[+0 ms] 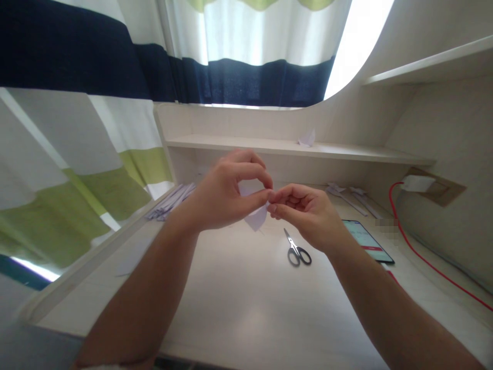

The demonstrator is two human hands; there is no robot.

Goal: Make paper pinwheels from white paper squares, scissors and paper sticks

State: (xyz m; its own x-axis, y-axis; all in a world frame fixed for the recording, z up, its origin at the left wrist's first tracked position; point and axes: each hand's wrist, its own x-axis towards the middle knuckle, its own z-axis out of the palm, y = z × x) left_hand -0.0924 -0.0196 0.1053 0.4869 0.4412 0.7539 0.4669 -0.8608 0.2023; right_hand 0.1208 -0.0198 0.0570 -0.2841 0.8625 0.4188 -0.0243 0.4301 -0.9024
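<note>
Both my hands are raised over a pale desk [239, 308] and meet in the middle of the view. My left hand [227, 192] pinches a small piece of pale lilac paper [256, 218] between thumb and fingers. My right hand [304, 213] is closed too, its fingertips pressed on the same paper where it touches the left fingertips. Most of the paper is hidden behind my fingers; a folded corner hangs below them.
Small scissors [297, 251] lie shut on the desk under my right hand. A phone [367, 240] with a lit screen lies to the right beside a red cable [423, 257]. Paper strips [171, 203] lie at the left, more strips [352, 198] at the back right, a folded paper piece [307, 137] on the shelf.
</note>
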